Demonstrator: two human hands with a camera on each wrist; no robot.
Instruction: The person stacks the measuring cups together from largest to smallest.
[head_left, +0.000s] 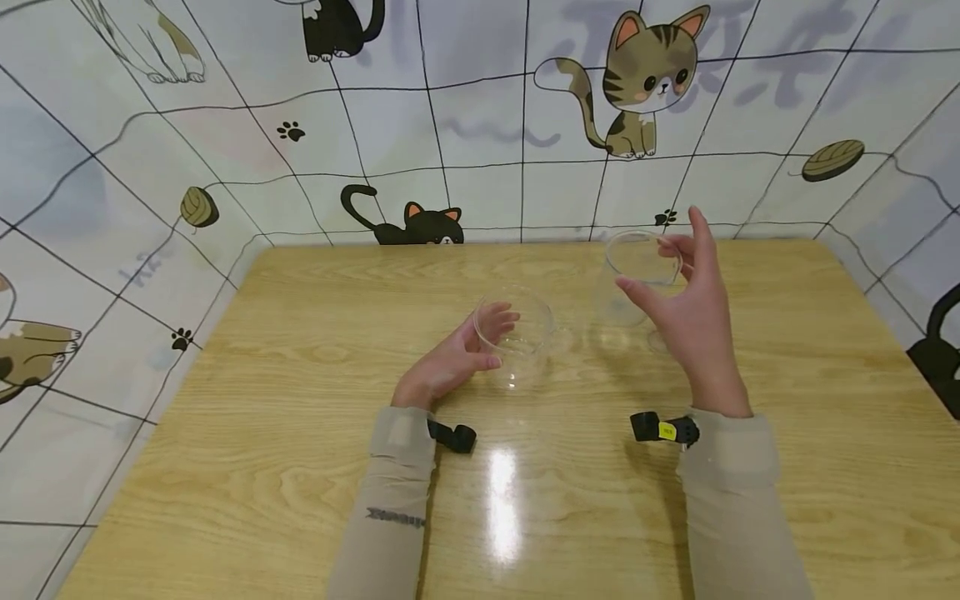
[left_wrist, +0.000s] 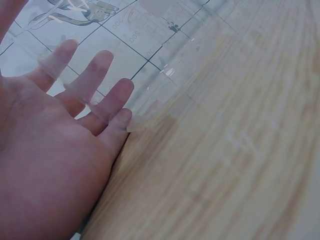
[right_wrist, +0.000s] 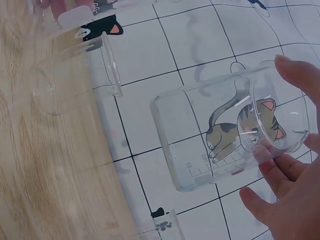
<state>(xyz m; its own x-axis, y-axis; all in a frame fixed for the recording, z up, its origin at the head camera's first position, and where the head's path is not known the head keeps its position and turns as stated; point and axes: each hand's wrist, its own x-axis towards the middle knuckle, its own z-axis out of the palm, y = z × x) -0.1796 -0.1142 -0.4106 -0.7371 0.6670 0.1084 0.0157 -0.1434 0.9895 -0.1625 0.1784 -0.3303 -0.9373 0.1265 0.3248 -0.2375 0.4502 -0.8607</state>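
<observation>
A clear glass beaker [head_left: 630,287] with printed measuring marks is held upright by my right hand [head_left: 697,321]. The thumb and some fingers pinch it near the rim; the index finger points up. In the right wrist view, the base of this held beaker [right_wrist: 167,145] shows above the table's far edge. My left hand [head_left: 457,354] curves loosely round a second clear beaker [head_left: 528,337], thumb at its near side and fingers seen through the glass. The left wrist view shows the fingers spread along the marked glass wall [left_wrist: 160,47].
Between the two hands stands a smaller clear vessel [right_wrist: 75,80]. Another clear vessel [right_wrist: 170,227] is partly cut off at the bottom of the right wrist view. The wooden table [head_left: 300,350] meets a tiled, cat-patterned wall [head_left: 480,125] behind and at both sides.
</observation>
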